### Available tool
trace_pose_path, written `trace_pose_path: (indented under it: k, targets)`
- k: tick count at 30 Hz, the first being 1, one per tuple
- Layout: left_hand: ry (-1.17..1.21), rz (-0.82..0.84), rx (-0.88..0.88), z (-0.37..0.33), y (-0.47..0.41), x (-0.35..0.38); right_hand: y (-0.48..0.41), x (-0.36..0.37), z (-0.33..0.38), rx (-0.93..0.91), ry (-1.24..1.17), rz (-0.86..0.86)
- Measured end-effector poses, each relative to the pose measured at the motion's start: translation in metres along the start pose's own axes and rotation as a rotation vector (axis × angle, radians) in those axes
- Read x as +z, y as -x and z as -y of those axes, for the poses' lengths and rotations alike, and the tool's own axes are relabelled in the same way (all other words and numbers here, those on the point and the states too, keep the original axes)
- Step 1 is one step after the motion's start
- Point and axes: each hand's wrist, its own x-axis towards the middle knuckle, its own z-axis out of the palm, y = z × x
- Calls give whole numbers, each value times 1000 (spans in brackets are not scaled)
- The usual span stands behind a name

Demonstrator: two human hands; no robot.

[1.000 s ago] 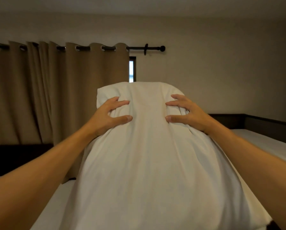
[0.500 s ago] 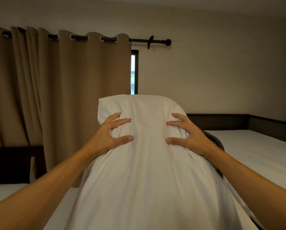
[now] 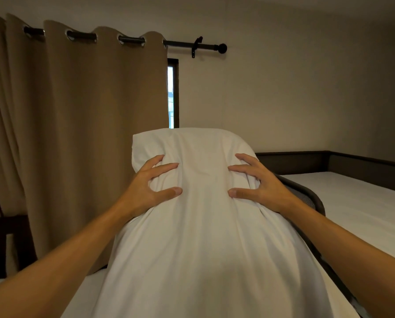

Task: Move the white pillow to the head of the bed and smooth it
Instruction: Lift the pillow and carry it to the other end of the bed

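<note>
Large soft white fabric pillow [image 3: 205, 226] held up centre, above the white mattress [image 3: 357, 198]. Left hand [image 3: 146, 191] and right hand [image 3: 263, 187] clench bunched fabric near its far end. Judged light, floppy; grip both sides.

Bed [image 3: 357, 203]: pale sheeted mattress, smooth, extending right and far; dark frame [image 3: 364, 161] along the far and right edges. White pillow [image 3: 203, 249]: large, in front of the mattress, hiding much of it; whether its lower end rests on the bed cannot be told.
</note>
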Motion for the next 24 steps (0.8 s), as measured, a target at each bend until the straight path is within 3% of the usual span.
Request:
trace_pose_path:
  k: [11,24]
  targets:
    - [15,7,-8,48,-25,13,-32,17,-35,8,18,18]
    - [-38,11,-27,116,-108,55,-106,25,-132,0,-43,17]
